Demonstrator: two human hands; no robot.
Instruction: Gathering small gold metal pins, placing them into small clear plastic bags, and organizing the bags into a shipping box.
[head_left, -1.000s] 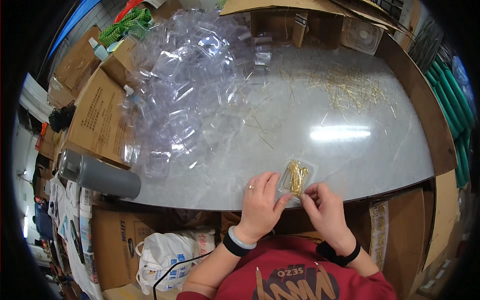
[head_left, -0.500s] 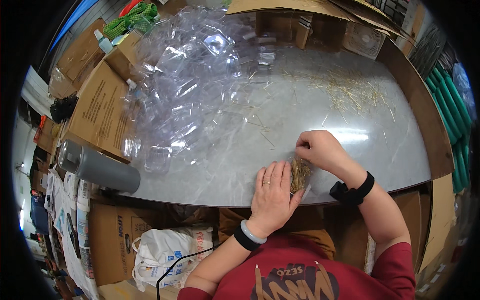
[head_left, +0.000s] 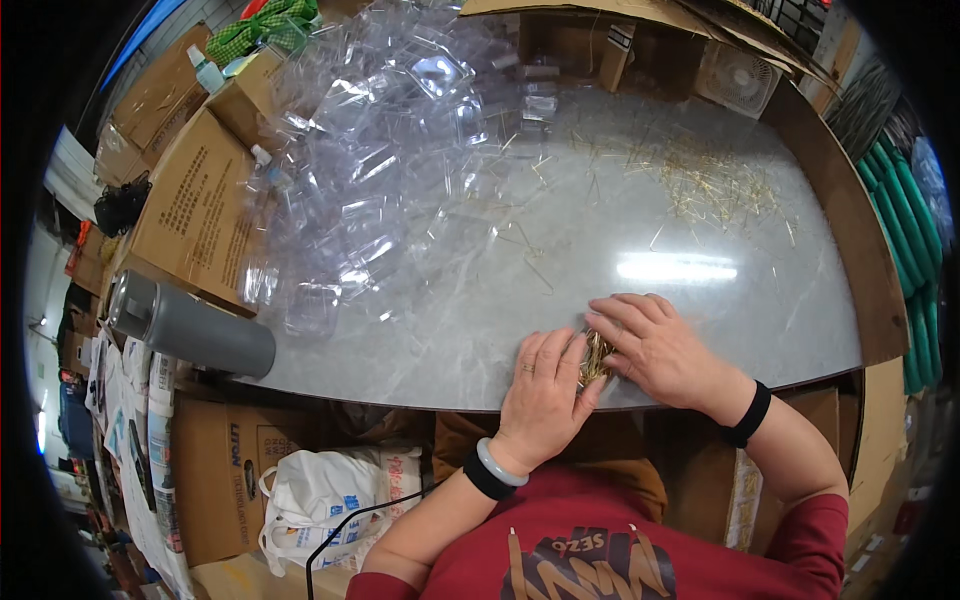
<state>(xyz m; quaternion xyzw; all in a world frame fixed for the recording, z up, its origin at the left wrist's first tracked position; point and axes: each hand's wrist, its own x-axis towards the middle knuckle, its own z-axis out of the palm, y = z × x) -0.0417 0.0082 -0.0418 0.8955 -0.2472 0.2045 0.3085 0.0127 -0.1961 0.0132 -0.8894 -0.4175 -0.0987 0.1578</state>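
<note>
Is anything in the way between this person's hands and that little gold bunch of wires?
Nothing visible stands in the way: the left hand and right hand sit on either side of the gold bunch. The clear plastic pile is off to the left. Whether thin plastic lies under the fingers is hidden.

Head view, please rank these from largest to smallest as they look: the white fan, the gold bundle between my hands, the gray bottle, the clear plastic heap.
1. Clear plastic heap
2. Gray bottle
3. White fan, farther back
4. Gold bundle, judged by its visible part; your left hand and right hand partly cover it.
</note>
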